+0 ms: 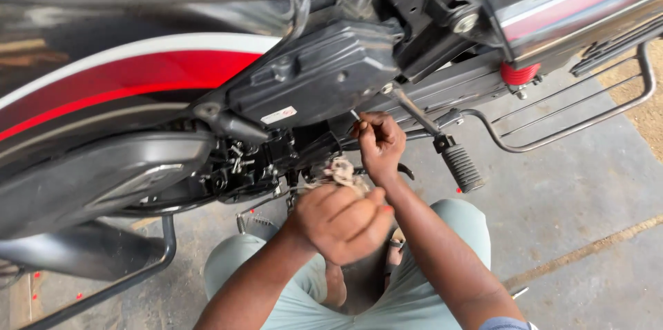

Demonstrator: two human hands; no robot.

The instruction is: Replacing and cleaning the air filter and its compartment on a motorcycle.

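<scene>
Item 1: right hand (379, 142). Fist closed round a thin metal tool (355, 117); only a short pale tip shows above the knuckles, angled up-left toward the black plastic side cover (314, 74). Tool type can't be told, too little exposed.

Item 2: left hand (342, 221). Fingers curled tight over a rag (340, 171), dirty beige/grey, crumpled, frayed edge sticking out above the fingers. Rag sits just below-left of the right-hand grip, against the engine area; exact contact pt hidden by the hand.

Item 3: engine parts (242, 164), black, w/ small bolts and fittings, left of both grips, under the side cover.

Item 4: side cover: matte black, ribbed, small white/red sticker at lower edge; directly above the tool tip.

Item 5: kick lever w/ ribbed rubber footpeg (461, 167), just right of the right-hand grip, slanting down-right.

Item 6: red-and-white body panel (138, 71), far up-left of grips. Red spring coil (518, 73) up-right.

Item 7: metal side guard rail (573, 126), grey, bent tube, well right of grips.

Item 8: person's knees in pale green trousers (414, 295), below both hands; grey concrete floor (587, 192) beneath.
</scene>
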